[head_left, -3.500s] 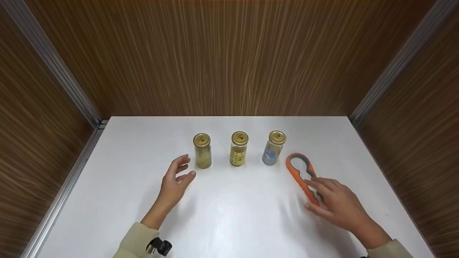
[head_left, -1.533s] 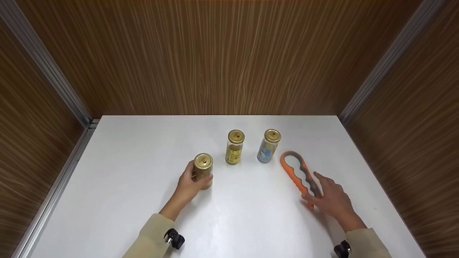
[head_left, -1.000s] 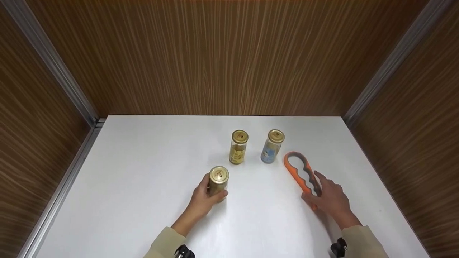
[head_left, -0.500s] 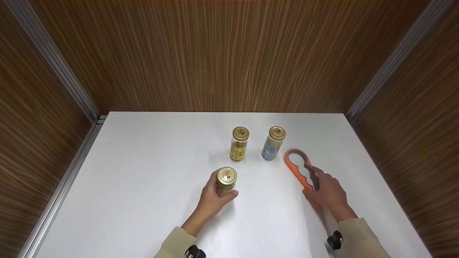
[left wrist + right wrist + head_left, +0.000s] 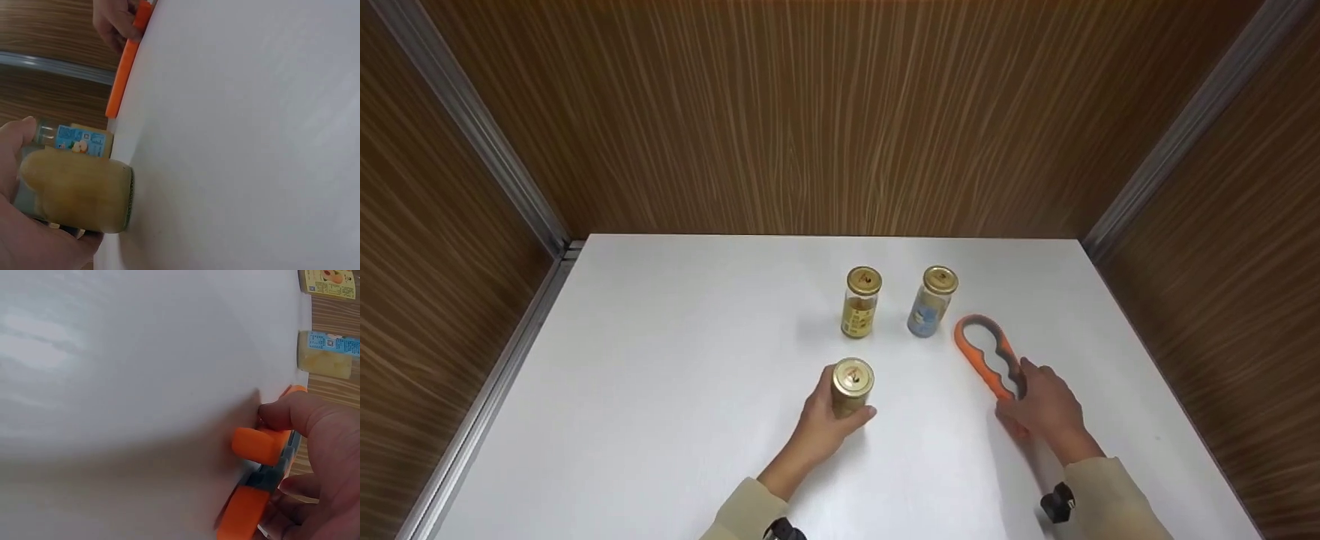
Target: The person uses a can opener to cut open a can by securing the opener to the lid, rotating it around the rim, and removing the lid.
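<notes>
My left hand (image 5: 823, 429) grips a glass jar (image 5: 79, 188) with a gold lid, its fingers and thumb wrapped around the side. Pale yellowish contents fill much of the jar, which stands upright near the middle of the white table. At the right, my right hand (image 5: 1044, 407) holds an orange and grey jar opener (image 5: 976, 360) by its handle end, thumb on one side and fingers on the other. The opener's large loop points away from me. In the right wrist view the thumb presses on the orange handle (image 5: 256, 445).
Two more gold-lidded jars stand farther back on the white table (image 5: 660, 360): one with a yellow label (image 5: 858, 315), the other with a blue label (image 5: 925, 315). Wood-grain panels (image 5: 840, 120) enclose the table at the back and both sides.
My left hand took hold of the leftmost jar and brought it nearer and to the right. My right hand closed around the opener's handle, which stayed about where it was.
</notes>
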Available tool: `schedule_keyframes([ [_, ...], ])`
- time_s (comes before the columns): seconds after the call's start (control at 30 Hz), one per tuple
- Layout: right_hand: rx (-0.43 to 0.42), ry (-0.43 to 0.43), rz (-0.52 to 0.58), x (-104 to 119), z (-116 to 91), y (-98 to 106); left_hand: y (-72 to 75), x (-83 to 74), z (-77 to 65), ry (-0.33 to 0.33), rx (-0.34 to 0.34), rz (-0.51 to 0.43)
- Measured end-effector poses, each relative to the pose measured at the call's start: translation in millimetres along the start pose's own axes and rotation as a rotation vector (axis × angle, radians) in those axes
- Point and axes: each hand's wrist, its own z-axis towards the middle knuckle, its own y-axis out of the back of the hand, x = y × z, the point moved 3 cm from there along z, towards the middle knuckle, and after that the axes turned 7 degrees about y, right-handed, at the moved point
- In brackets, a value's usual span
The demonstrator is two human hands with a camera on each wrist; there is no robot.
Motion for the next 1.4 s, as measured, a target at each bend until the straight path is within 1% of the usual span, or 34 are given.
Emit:
schedule_keyframes([
  [0.13,-0.019,-0.002,0.001,-2.3,-1.7,-0.3,-6.8,-0.1,-1.1,-0.009,0.034,0.012],
  [0.23,-0.046,-0.003,0.029,-3.0,-2.2,1.1,-9.1,-0.5,-1.3,-0.008,0.049,0.014],
  [0.3,-0.064,-0.002,0.049,-3.7,-2.5,2.5,-9.8,-0.2,-1.2,0.004,0.051,0.012],
  [0.37,-0.060,-0.011,0.096,-5.0,-4.0,4.3,-10.4,0.4,-1.9,0.015,0.053,0.009],
  [0.4,-0.046,-0.023,0.140,-6.0,-5.0,4.9,-11.0,0.9,-2.2,0.014,0.054,0.008],
  [0.5,0.009,-0.097,0.349,-8.3,-9.2,5.7,-11.9,2.1,-3.2,0.009,0.057,0.004],
  [0.57,0.025,-0.186,0.546,-8.3,-11.6,6.8,-12.8,2.4,-3.1,-0.009,0.058,0.002],
  [0.63,0.018,-0.266,0.746,-5.8,-14.1,9.3,-13.6,2.7,-2.5,-0.019,0.060,-0.004],
  [0.7,-0.010,-0.309,0.915,0.6,-16.7,13.6,-14.8,2.6,-2.5,-0.033,0.063,-0.008],
  [0.73,-0.025,-0.315,0.987,5.4,-17.8,16.2,-15.5,2.3,-2.4,-0.039,0.066,-0.013],
  [0.77,-0.035,-0.303,1.040,11.0,-19.4,18.9,-16.1,2.1,-2.3,-0.039,0.069,-0.014],
  [0.83,-0.071,-0.256,1.110,24.2,-22.7,24.2,-17.4,1.7,-2.5,-0.045,0.074,-0.013],
  [0.9,-0.101,-0.163,1.109,39.3,-25.9,28.7,-18.6,2.2,-2.8,-0.046,0.075,-0.011],
  [0.97,-0.121,-0.043,1.057,54.7,-29.7,31.7,-19.7,2.9,-3.7,-0.047,0.070,-0.004],
  [1.07,-0.119,0.158,0.930,76.9,-34.6,34.0,-21.1,3.8,-3.9,-0.042,0.064,0.000],
  [1.17,-0.079,0.328,0.793,96.8,-38.5,33.0,-21.2,3.8,-3.4,-0.030,0.069,-0.003],
  [1.27,-0.022,0.441,0.673,114.8,-41.6,30.3,-20.5,3.3,-3.1,-0.034,0.075,-0.006],
  [1.4,0.023,0.534,0.535,135.7,-43.6,27.1,-19.2,3.3,-3.8,-0.066,0.068,-0.001],
])
